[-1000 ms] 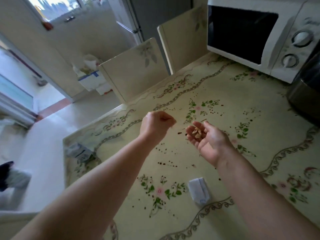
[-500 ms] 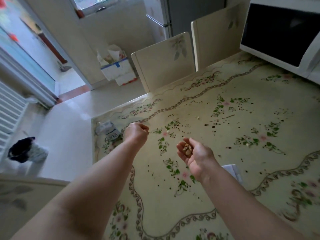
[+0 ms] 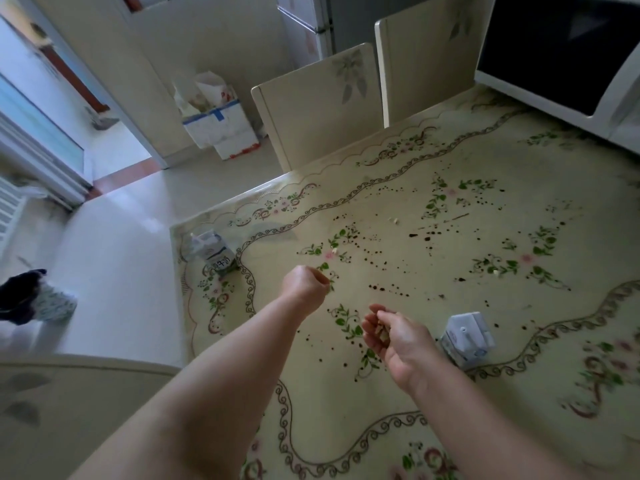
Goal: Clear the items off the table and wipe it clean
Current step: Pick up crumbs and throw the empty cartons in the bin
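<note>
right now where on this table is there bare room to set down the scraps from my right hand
Free: the floral tablecloth between your forearms, and the strip between the cream chair backs and the dark splatter. Crowded: the spattered middle and around the white carton by your right hand.

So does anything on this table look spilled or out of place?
Yes: dark drops are spattered across the middle of the table, with a few pale scraps among them; it looks like a spill.
</note>
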A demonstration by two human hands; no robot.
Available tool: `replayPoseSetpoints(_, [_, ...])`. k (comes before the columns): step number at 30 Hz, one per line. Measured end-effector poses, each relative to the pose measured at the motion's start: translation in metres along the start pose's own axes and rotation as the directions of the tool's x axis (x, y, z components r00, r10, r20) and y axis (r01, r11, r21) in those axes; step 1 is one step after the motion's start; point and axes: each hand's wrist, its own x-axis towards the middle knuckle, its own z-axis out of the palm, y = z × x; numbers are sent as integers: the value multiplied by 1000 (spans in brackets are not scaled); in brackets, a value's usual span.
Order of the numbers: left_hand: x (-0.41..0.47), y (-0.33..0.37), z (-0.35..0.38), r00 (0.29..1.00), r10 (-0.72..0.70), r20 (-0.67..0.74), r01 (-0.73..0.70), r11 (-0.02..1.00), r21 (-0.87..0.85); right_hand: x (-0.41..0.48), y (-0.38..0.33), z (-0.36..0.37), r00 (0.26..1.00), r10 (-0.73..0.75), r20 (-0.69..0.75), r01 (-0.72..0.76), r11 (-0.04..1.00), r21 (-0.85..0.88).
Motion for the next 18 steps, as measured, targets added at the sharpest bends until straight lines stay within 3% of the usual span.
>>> replayPoseSetpoints(14, [53, 21, 19, 992, -16, -125, 0, 992, -125, 22, 1, -11, 1000, 12, -1, -12, 999, 36])
replayPoseSetpoints(18, [75, 29, 26, 964, 121, -237, -75, 978, 192, 35, -4, -12, 1000, -10, -9, 10, 999, 42])
